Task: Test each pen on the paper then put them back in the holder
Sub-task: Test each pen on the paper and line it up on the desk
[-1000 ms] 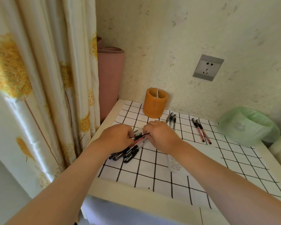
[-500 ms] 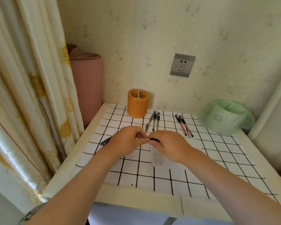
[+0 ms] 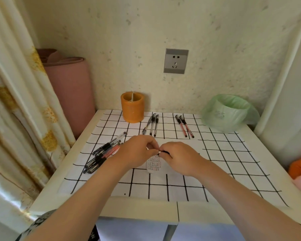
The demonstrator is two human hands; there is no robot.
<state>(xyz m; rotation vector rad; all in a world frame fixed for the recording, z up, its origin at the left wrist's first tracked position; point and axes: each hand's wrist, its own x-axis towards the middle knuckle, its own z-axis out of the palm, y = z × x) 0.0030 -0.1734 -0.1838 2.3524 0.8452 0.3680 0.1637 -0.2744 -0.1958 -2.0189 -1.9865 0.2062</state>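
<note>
Our left hand [image 3: 139,152] and right hand [image 3: 178,158] meet over the paper [image 3: 154,166], fingertips pinching one pen [image 3: 162,151] between them; we have come off the pile [image 3: 102,154] at left, so uncapping looks underway, testing next; beyond, five pens [image 3: 152,125] lie in rows; holder [image 3: 132,106] at back shows none.

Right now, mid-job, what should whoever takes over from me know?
Left hand and right hand: both pinch one pen over the small paper.
Pile of pens lies left of the hands; three black pens and two red pens lie near the orange holder.
Done: nothing returned; no pen shows in the holder.
Left: test this pen, then the rest, and return all to the holder.
</note>
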